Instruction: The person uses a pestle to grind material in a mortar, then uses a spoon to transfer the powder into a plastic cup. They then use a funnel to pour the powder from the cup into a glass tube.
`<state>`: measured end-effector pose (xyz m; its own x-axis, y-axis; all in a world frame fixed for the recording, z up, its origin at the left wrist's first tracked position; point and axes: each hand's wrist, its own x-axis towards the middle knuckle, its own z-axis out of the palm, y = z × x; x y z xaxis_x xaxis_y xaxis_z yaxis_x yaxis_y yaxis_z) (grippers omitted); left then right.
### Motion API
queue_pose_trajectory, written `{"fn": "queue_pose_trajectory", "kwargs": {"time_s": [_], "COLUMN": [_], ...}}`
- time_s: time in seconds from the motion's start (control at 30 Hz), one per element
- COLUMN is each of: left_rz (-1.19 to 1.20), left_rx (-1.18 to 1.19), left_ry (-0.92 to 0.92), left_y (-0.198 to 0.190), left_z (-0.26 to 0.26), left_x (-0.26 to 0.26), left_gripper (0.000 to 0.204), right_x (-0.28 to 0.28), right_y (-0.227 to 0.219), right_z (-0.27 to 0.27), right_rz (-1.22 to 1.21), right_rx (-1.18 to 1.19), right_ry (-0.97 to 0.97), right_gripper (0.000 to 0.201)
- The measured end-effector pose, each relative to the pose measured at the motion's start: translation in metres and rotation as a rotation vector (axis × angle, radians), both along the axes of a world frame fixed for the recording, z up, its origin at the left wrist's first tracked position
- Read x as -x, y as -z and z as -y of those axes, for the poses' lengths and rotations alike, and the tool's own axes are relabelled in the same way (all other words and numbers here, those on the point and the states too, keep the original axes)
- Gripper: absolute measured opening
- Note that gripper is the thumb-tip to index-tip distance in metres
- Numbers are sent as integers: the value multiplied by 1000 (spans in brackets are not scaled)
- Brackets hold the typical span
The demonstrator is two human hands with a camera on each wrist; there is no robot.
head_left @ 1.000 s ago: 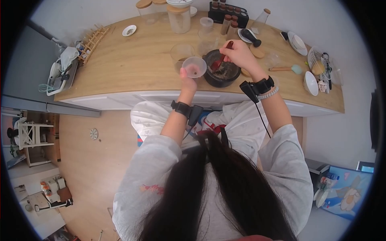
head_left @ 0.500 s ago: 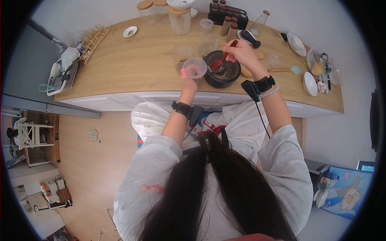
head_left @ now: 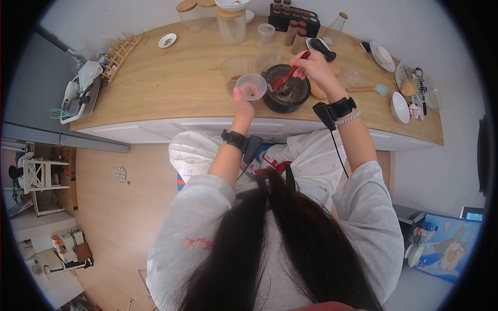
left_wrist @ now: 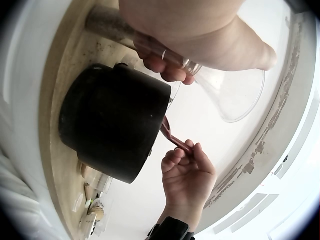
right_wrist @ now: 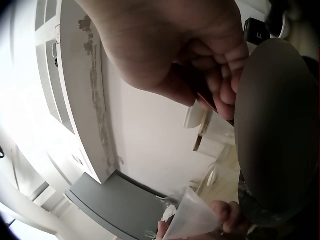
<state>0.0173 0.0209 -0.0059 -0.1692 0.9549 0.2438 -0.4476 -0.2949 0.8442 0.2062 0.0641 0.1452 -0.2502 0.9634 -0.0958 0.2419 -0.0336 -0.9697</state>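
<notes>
In the head view a dark pot [head_left: 287,89] stands near the counter's front edge, with dark bits inside. The right hand [head_left: 313,70] pinches the handle of a red spatula [head_left: 281,81], whose head is down in the pot. Just left of the pot, the left hand [head_left: 244,106] holds a clear plastic funnel [head_left: 251,87] by its side, wide mouth up. Behind it stands a clear jar [head_left: 236,67]. The left wrist view shows the left hand's fingers [left_wrist: 172,73] curled round the funnel's narrow end [left_wrist: 190,65], beside the pot.
Further back on the wooden counter [head_left: 181,78] are a lidded jar [head_left: 231,26], a spice rack [head_left: 294,19] and a black pestle [head_left: 322,50]. To the right lie a brush-like spatula [head_left: 381,89], a white bowl [head_left: 400,108] and a wire basket [head_left: 410,85]. A dish rack [head_left: 83,93] is far left.
The right hand has shifted slightly with the red spatula, whose head has moved toward the pot's left side. The left hand and funnel have barely moved.
</notes>
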Motion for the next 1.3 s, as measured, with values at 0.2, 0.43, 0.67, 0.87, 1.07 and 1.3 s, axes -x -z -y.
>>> {"fn": "queue_pose_trajectory", "kwargs": {"time_s": [0.2, 0.43, 0.67, 0.87, 1.07, 1.3], "left_rz": [16, -3, -3, -1, -13, -12], "left_rx": [-1, -39, -42, -40, -40, -15], "left_ry": [16, 40, 41, 34, 29, 6], "left_y": [2, 1, 0, -3, 0, 2], "left_z": [-1, -1, 0, 2, 0, 0], "left_x": [0, 2, 1, 1, 1, 1], "left_gripper": [77, 77, 77, 76, 76, 77], "right_x": [-5, -5, -5, -3, -2, -2], "right_y": [3, 3, 2, 0, -2, -2], "right_z": [-2, -2, -1, -1, 0, -1], "right_rz": [-11, -23, -43, -35, -28, -25], "right_rx": [2, 2, 9, 6, 14, 12], "right_ry": [-20, -9, 0, 3, 6, 4], "right_gripper": [14, 14, 12, 12, 12, 12]}}
